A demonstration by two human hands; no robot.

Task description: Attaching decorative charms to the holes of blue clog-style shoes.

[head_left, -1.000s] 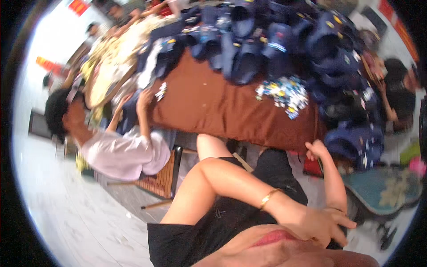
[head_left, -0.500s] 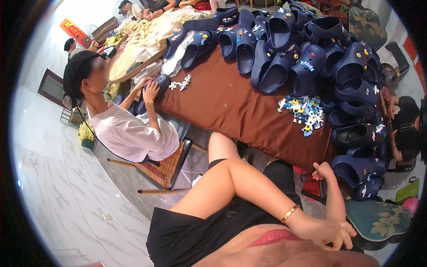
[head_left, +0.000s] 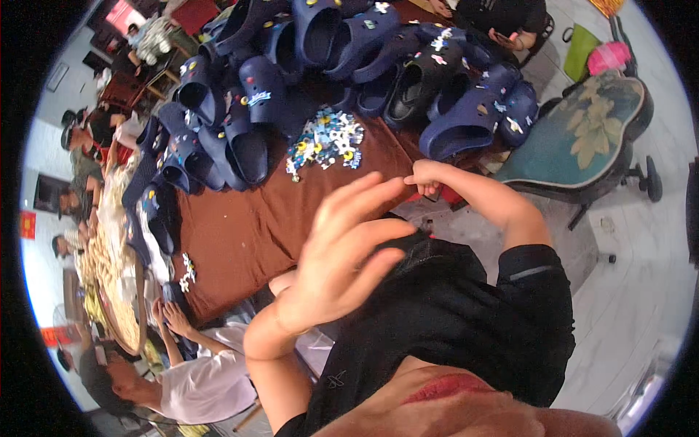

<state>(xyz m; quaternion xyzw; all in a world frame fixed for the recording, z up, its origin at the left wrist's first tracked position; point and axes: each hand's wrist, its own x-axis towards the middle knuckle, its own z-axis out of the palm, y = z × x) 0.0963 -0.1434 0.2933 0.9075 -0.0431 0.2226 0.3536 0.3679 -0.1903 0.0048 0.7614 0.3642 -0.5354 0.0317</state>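
Note:
My left hand (head_left: pixel 346 251) is raised in front of my black shirt, fingers spread and holding nothing; motion blurs it slightly. Beside the near corner of the brown-covered table (head_left: pixel 233 226), my right hand (head_left: pixel 428 177) has loosely curled fingers, one digit pointing left, and I see nothing in them. A pile of small white, blue and yellow shoe charms (head_left: pixel 328 142) lies on the cover beyond my hands. Behind it rise heaped navy clogs (head_left: pixel 262 91), several with charms fixed on. One darker clog (head_left: pixel 415 91) sits among them.
At left, a person in a white shirt (head_left: pixel 204 386) has both hands on a dark clog by a few white charms (head_left: pixel 187 273). A round tray (head_left: pixel 138 298) of pale pieces stands beyond. A green floral-backed chair (head_left: pixel 582 138) is at right. Another person (head_left: pixel 502 22) sits behind the clogs.
The view has swung to the right. My left hand has come up from low at the right to in front of my chest. My right hand stays by the table corner.

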